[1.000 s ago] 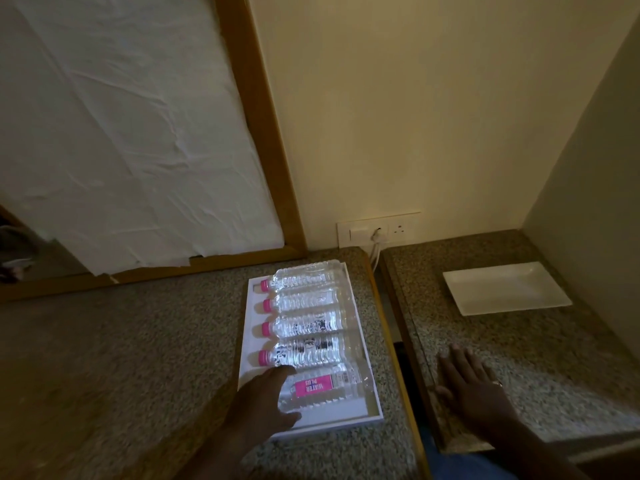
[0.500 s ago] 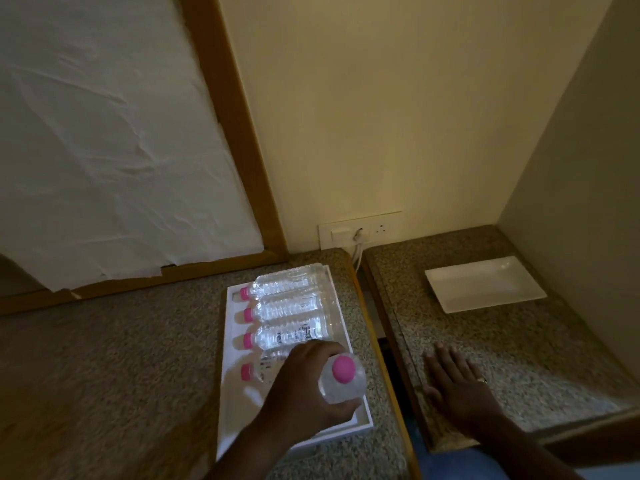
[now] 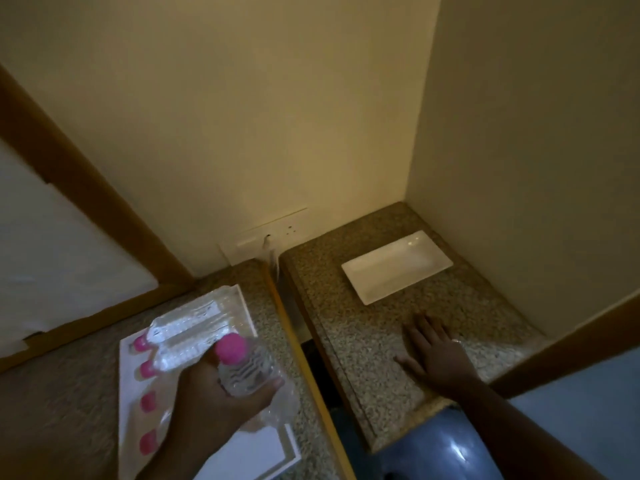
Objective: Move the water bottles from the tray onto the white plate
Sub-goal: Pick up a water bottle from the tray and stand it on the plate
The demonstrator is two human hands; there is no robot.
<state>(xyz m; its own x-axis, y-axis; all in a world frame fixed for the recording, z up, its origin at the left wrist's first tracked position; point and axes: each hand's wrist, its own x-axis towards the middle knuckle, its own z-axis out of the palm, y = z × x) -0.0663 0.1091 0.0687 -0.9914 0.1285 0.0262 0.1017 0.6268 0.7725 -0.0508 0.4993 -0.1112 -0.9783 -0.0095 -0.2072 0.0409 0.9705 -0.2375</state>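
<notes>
My left hand (image 3: 221,400) grips a clear water bottle (image 3: 247,370) with a pink cap, lifted above the white tray (image 3: 263,452) on the left counter. Several more bottles (image 3: 187,327) with pink caps lie side by side in the tray, partly hidden by my hand. The white rectangular plate (image 3: 396,266) sits empty on the right counter, near the corner of the walls. My right hand (image 3: 436,351) rests flat on that counter, fingers spread, just in front of the plate.
A dark gap (image 3: 318,355) separates the two speckled stone counters. A wall socket (image 3: 270,233) with a plugged cable sits behind the gap. A wood-framed panel (image 3: 69,237) covered in white paper stands at the left. Walls close in the plate's far and right sides.
My left hand has lifted the nearest bottle off the tray and raised it, cap up. The view has swung to the right. My right hand has stayed flat on the counter.
</notes>
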